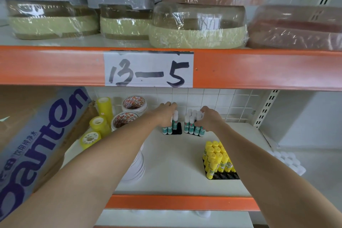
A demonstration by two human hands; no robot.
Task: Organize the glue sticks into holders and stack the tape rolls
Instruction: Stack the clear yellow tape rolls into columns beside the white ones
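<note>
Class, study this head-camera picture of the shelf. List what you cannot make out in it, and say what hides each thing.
1. White tape roll stack, head view: the left forearm covers most of it.
2. Left holder: the left hand hides how many teal glue sticks it holds.
3. Small print on the yellow glue sticks: too small to read.
4. Blue-lettered carton: cut off by the left edge.

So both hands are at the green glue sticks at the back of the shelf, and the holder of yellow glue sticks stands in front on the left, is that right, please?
Not quite: the head view shows the yellow glue sticks in front on the right. Both the left hand and right hand are indeed at the green glue sticks at the back of the shelf.
</note>
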